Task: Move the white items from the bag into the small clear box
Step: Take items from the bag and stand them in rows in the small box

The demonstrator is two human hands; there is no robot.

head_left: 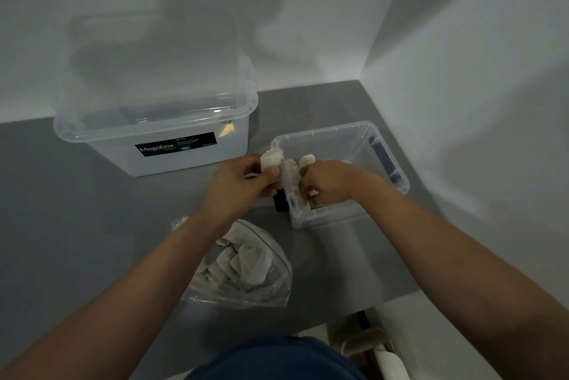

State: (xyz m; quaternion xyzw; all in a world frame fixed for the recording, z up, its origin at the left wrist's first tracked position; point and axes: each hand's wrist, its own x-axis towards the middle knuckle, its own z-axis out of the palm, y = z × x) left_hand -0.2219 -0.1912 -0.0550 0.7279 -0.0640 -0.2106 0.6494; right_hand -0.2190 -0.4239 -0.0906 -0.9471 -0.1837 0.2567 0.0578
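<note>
A small clear box (381,139) stands on the grey table near the right wall, with several white sachets (292,171) inside. My left hand (243,181) pinches one white sachet (271,158) at the box's left rim. My right hand (326,182) is down inside the box, fingers curled round white sachets (307,160). A clear zip bag (246,265) lies nearer to me, under my left forearm, and holds several more white sachets.
A large clear lidded storage box (160,133) with a black Megabox label stands at the back left. A small black object (279,202) sits against the small box's left side. White walls close the back and right. The table's front edge lies near my body.
</note>
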